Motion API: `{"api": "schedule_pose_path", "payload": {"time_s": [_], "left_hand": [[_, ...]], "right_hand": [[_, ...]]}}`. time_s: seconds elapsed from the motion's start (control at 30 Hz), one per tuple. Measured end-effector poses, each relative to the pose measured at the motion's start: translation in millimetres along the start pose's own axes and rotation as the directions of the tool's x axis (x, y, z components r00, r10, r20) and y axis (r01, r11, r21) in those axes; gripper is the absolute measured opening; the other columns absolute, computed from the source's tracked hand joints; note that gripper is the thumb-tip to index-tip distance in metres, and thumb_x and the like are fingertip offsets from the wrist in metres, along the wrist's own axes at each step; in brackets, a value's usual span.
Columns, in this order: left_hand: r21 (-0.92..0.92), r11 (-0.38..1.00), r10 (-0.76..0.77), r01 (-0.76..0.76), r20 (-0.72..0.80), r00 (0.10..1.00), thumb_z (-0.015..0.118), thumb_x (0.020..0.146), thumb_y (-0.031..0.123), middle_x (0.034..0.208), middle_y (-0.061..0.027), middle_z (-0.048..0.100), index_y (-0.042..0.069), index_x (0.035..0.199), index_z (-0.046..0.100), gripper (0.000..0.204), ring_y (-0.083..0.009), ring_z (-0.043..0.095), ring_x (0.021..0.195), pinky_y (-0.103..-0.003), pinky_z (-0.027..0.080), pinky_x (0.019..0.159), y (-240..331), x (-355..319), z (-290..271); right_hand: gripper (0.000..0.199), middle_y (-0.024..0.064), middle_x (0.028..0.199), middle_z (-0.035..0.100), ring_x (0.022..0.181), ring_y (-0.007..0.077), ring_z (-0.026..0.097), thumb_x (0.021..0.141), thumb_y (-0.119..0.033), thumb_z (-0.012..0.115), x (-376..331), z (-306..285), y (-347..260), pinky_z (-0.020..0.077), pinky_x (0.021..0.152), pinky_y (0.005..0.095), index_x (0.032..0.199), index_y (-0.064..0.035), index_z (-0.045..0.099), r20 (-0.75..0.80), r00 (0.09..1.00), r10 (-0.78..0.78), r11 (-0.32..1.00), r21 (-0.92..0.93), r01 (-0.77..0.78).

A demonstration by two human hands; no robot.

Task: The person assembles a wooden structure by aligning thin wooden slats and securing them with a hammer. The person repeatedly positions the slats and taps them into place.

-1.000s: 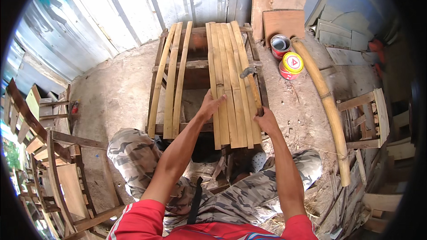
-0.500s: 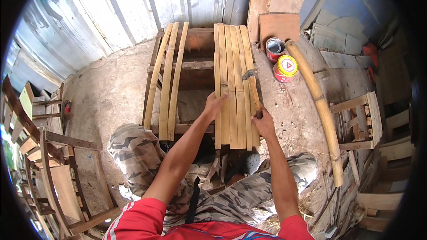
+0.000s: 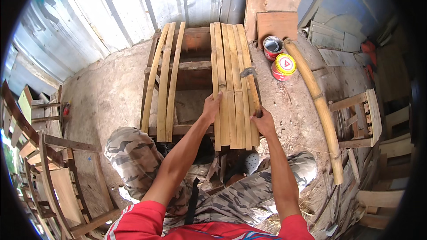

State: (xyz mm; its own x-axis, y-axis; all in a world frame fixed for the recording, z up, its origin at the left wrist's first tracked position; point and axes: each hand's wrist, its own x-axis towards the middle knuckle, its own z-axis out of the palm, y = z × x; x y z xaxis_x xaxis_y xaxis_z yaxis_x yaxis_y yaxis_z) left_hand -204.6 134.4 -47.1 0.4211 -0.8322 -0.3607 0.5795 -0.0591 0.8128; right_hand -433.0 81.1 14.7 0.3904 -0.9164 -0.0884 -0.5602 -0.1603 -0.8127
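A wooden frame [image 3: 195, 66] lies on the dirt floor with bamboo slats laid along it. Several slats [image 3: 233, 84] are packed together on its right side, three more slats [image 3: 163, 80] sit on the left. My left hand [image 3: 211, 106] presses flat on the left edge of the right-hand slats. My right hand [image 3: 263, 122] grips the handle of a hammer [image 3: 251, 84], whose metal head rests over the slats near the middle crossbar.
Two red tins [image 3: 278, 58], one with a yellow lid, stand right of the frame. A thick bamboo pole [image 3: 316, 102] lies along the right. Wooden chair frames [image 3: 53, 169] stand at left, more at right [image 3: 360, 120]. Corrugated metal wall [image 3: 111, 13] behind.
My left hand has slid slightly down the slats. The hammer in my right hand has lowered, its head now closer to the slats.
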Motion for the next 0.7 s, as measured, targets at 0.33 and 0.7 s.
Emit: {"api": "schedule_pose_path", "payload": {"time_s": [0.33,0.7], "left_hand": [[0.025,0.985,-0.17,0.169,0.023,0.985,0.065,0.103,0.029,0.104,-0.0081,0.072,-0.001,0.119,0.066,0.034,-0.0159,0.069,0.088,-0.034,0.058,0.075,5.3,-2.7,-3.1],[0.292,0.952,0.145,-0.088,-0.179,0.973,0.063,0.102,0.027,0.09,-0.0061,0.07,-0.002,0.108,0.064,0.03,-0.0125,0.065,0.073,-0.03,0.054,0.065,0.6,-14.7,-12.7]], "right_hand": [[0.026,0.0161,0.09,0.072,0.086,0.0325,0.069,0.077,-0.02,0.073,13.0,-5.0,-1.1,0.0541,0.082,0.0401,0.096,-0.004,0.068,-0.058,0.988,0.144,0.986,-0.073,-0.148],[0.024,0.0179,0.093,0.073,0.09,0.0344,0.071,0.078,-0.019,0.073,20.2,3.3,-32.2,0.0549,0.082,0.0418,0.097,-0.0045,0.07,-0.144,0.986,0.081,0.985,-0.137,-0.101]]}}
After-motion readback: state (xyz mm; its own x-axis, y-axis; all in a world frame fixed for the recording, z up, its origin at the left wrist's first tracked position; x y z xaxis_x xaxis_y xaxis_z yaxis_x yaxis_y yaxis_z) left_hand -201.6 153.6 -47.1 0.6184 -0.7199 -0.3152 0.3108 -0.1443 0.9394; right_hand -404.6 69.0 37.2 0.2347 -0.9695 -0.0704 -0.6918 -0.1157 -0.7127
